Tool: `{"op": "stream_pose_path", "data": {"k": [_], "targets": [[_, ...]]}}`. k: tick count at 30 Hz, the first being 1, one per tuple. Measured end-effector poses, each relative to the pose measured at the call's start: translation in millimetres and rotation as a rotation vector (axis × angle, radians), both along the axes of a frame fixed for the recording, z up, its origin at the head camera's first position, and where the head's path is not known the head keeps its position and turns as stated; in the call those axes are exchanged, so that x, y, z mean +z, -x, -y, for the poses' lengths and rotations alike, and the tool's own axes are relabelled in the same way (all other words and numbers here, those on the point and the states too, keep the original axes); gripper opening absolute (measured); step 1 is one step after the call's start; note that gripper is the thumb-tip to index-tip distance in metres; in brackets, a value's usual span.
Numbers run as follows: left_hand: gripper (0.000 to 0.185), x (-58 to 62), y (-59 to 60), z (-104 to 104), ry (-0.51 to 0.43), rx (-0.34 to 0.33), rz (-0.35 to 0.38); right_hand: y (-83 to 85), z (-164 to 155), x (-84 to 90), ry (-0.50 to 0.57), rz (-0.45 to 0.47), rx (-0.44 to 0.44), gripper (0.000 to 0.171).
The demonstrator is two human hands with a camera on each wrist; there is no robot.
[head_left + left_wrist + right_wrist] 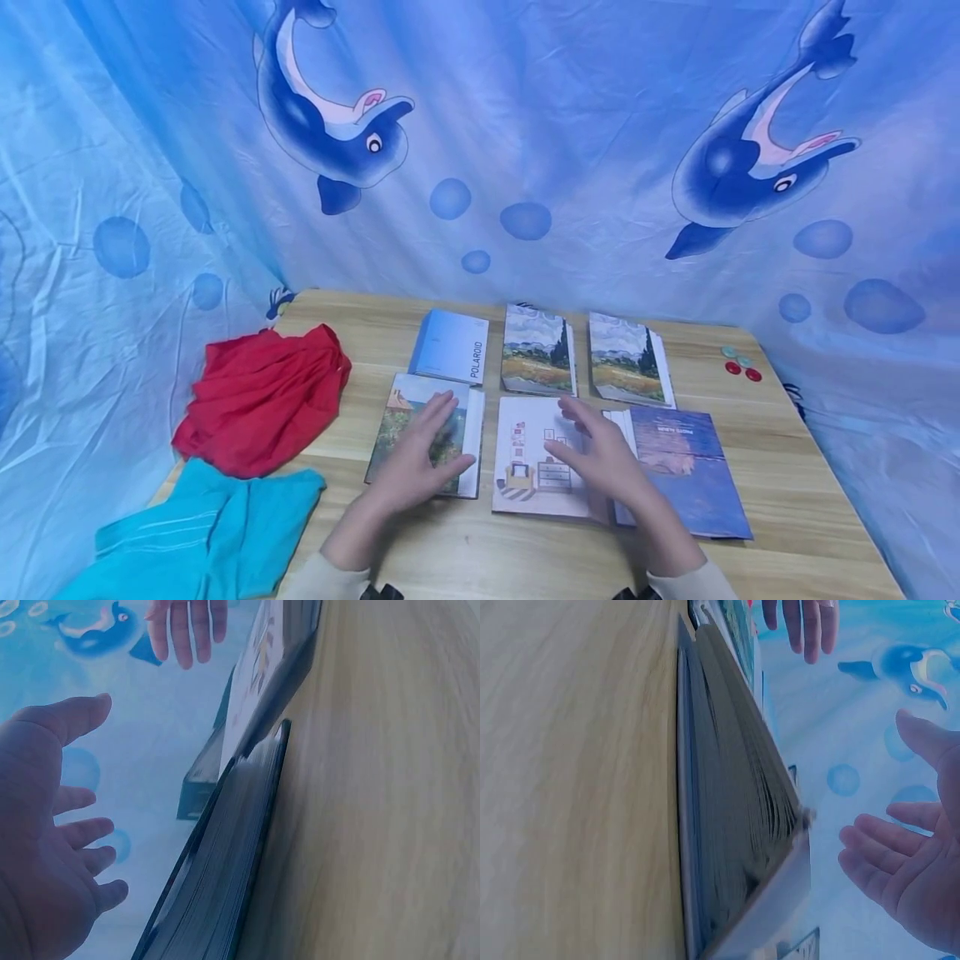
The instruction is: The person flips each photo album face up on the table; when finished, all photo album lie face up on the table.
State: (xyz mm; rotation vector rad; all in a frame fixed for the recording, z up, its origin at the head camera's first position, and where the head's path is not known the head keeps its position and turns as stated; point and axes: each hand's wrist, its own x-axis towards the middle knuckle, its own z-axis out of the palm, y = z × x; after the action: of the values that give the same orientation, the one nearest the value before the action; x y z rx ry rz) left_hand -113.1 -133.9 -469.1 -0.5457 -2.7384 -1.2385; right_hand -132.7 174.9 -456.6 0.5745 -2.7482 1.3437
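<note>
Left hand (415, 468) and right hand (603, 457) were spread, empty; the part-hidden cream album (532, 458) seemed stiff, weighty, best gripped cover-to-cover.

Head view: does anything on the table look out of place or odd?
The purple-blue album looks odd: its page edges show along its left side, whereas the nearer landscape album shows them on the right. It may be turned around.

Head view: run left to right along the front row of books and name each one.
Rectangular book with a green garden-and-sea cover → whitish rectangular book with a furniture drawing → purple-blue rectangular book lettered PHOTO ALBUM.
</note>
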Motion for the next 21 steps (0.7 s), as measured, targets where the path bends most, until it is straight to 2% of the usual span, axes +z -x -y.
{"op": "stream_pose_path", "data": {"k": [7, 11, 14, 21], "targets": [[0.086, -3.5, 4.6, -13.5, 0.048, -0.043, -0.071, -6.3, -12.2, -5.4, -0.046, -0.047, -0.059, 0.079], [0.086, -5.5, 7.2, -23.9, 0.072, -0.065, -0.063, -10.0, -17.9, -9.3, -0.056, -0.079, -0.091, 0.08], [0.088, -6.3, 7.8, -32.3, 0.075, -0.094, -0.04, -13.4, -20.9, -11.3, -0.07, -0.075, -0.126, 0.081], [0.091, -12.0, 3.2, -50.0, 0.089, -0.155, -0.055, -21.5, -25.8, -14.0, -0.117, -0.016, -0.192, 0.079]]}}
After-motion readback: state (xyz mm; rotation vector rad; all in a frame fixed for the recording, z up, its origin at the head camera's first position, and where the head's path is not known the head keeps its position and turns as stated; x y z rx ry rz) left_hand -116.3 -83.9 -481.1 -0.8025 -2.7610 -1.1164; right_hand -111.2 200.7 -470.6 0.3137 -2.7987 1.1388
